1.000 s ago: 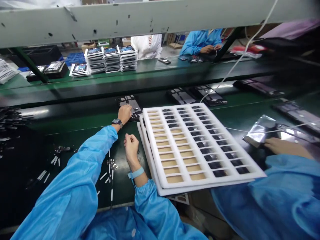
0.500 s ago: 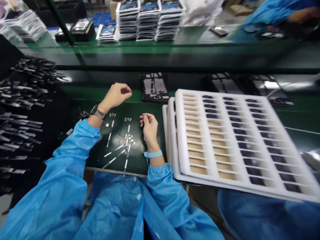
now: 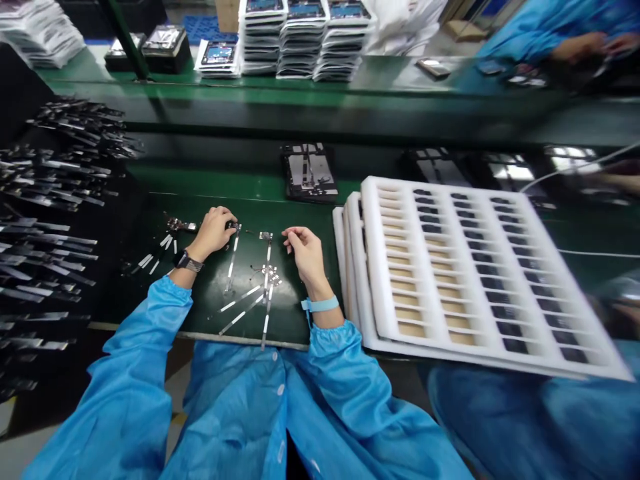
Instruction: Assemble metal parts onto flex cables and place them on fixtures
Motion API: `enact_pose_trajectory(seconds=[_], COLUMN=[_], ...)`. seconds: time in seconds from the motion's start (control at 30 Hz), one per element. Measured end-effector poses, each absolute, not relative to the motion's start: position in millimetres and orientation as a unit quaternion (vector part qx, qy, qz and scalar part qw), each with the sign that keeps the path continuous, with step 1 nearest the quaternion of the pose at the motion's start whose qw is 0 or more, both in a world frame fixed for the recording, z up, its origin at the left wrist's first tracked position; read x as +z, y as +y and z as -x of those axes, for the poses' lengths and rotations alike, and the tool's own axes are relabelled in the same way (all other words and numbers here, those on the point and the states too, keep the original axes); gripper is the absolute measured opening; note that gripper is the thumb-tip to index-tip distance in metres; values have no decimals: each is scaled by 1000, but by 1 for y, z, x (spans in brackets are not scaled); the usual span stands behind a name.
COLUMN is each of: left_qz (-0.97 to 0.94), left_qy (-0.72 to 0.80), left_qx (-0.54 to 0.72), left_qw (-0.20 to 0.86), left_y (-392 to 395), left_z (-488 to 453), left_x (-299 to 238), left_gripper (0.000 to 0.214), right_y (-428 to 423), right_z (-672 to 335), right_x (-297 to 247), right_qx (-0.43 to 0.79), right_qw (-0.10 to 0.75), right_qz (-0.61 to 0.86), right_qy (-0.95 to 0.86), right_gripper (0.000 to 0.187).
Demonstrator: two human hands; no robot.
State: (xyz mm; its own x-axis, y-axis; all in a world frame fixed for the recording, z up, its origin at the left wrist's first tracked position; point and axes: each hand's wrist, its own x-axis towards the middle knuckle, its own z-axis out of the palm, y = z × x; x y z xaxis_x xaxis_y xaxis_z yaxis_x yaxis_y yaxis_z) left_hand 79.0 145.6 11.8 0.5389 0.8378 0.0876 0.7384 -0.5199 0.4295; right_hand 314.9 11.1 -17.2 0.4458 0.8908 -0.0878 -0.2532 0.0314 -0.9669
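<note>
Worker's bare hands curl over thin white-and-metal strips [image 3: 233, 267] on a dark bench mat [image 3: 295, 320]
From the head view, the left hand [image 3: 213, 233] closes at one strip's metal end, grip unclear; the right hand [image 3: 306, 257], loosely curled and seemingly empty, sits just beside another strip [image 3: 268, 263]. A white foam tray [image 3: 373, 267] lies at the mat's right edge.

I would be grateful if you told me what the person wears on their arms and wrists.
Both arms are in shiny light-blue sleeves with gathered cuffs. Above the left hand is a black wristwatch; above the right hand, a pale blue wrist strap.
</note>
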Motion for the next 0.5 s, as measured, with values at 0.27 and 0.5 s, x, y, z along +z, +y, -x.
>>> enact_pose_trajectory(seconds=[0.27, 0.5], left_qz=[-781, -706], left_qy=[430, 428], left_qx=[220, 304], left_qw=[396, 475], left_y=[149, 120], left_z=[-70, -56], left_x=[39, 107], left_gripper=[27, 32], right_y=[11, 8], right_z=[-315, -312], right_x=[-9, -5], right_qx=[457, 480], right_qw=[639, 635], right_qz=[527, 510], right_qy=[-323, -325], right_gripper=[28, 22])
